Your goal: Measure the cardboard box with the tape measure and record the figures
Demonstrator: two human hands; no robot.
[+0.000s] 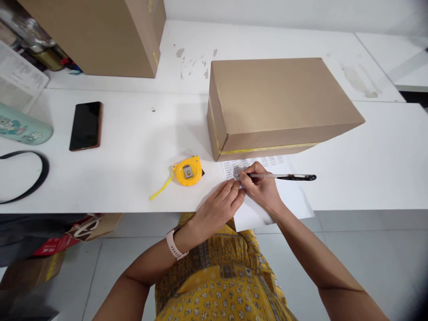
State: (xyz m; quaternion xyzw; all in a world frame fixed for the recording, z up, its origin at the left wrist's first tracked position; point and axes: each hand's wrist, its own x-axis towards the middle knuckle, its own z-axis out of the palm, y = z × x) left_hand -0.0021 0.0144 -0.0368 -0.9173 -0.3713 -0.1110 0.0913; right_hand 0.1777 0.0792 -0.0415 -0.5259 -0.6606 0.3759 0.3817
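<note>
My right hand point(261, 185) is closed round a clear pen with a black cap end point(287, 177), its tip on a white sheet of paper point(287, 196) with rows of written figures. My left hand point(219, 207), with a pale watch at the wrist, lies flat with fingers stretched out on the paper's left edge, touching my right hand. The sheet lies partly under a closed cardboard box point(277, 104) with yellow tape. A yellow tape measure point(188, 171) sits just left of the paper, its yellow strap trailing to the left.
A black phone point(86, 125) lies on the white table point(133, 147) at left. A larger cardboard box point(100, 35) stands at the back left. A mint bottle point(20, 127) and a black strap point(30, 178) are at the far left. Bags and a box sit on the floor.
</note>
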